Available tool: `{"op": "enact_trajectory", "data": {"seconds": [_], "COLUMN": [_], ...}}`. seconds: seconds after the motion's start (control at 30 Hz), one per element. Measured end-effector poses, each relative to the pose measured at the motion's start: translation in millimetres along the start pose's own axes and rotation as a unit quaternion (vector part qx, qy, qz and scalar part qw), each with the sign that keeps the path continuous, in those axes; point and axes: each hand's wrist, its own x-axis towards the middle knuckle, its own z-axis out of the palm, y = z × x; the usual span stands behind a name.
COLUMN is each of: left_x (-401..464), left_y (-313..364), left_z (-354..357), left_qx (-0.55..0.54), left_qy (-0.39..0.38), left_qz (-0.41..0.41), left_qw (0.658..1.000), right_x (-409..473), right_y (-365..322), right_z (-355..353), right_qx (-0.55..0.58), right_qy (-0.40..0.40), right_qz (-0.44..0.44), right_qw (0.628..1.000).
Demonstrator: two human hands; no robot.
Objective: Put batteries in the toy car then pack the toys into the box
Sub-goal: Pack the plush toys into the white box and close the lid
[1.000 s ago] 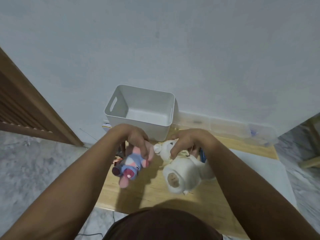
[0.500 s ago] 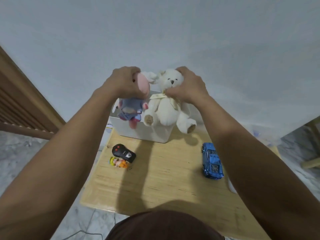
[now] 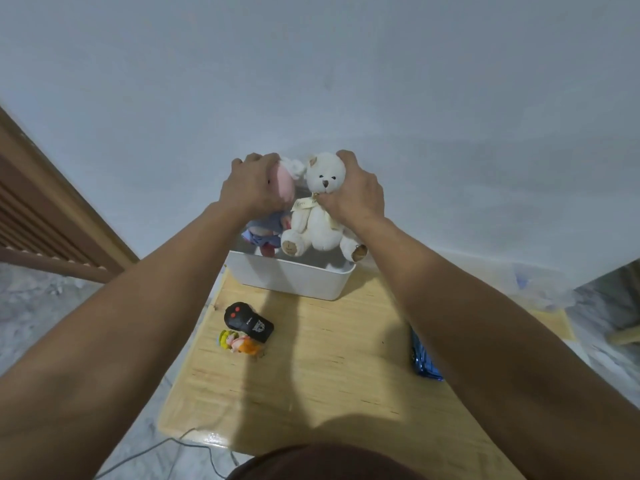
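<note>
My left hand (image 3: 254, 187) grips a pink and blue plush toy (image 3: 273, 216) by its head. My right hand (image 3: 353, 192) grips a white teddy bear (image 3: 320, 216) at the neck. Both toys hang just above the open white box (image 3: 294, 277) at the table's far edge. A blue toy car (image 3: 424, 358) lies on the table at the right, mostly hidden by my right forearm. A black remote control (image 3: 247, 322) lies at the left, with a small yellow and orange figure (image 3: 239, 342) beside it.
The wooden table (image 3: 322, 375) stands against a pale wall. A clear plastic container (image 3: 540, 289) sits at the far right. A wooden door is at the left, and a cable (image 3: 156, 448) runs over the marble floor.
Both hands lifted the plush toys off the table and carried them forward over the box. In the last half second they sank slightly toward it.
</note>
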Motion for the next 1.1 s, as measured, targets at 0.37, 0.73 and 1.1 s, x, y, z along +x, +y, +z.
{"op": "enact_trajectory", "data": {"seconds": [0.37, 0.73, 1.1], "left_x": [10.4, 5.7, 9.6], "left_y": [-18.1, -23.4, -19.0], "left_z": [10.4, 50.6, 71.5], "left_qx": [0.052, 0.063, 0.106], "left_qy": [-0.125, -0.204, -0.280], "left_qz": [-0.043, -0.094, -0.049], "left_qw": [0.990, 0.972, 0.953], "right_x": [12.0, 11.0, 9.1], "right_y": [2.6, 31.6, 45.1], "right_z": [40.7, 79.7, 100.9], "right_qx": [-0.030, -0.027, -0.032], "right_qy": [-0.080, -0.139, -0.179], "right_qz": [0.036, 0.120, 0.139], "right_qw": [0.996, 0.983, 0.974]}}
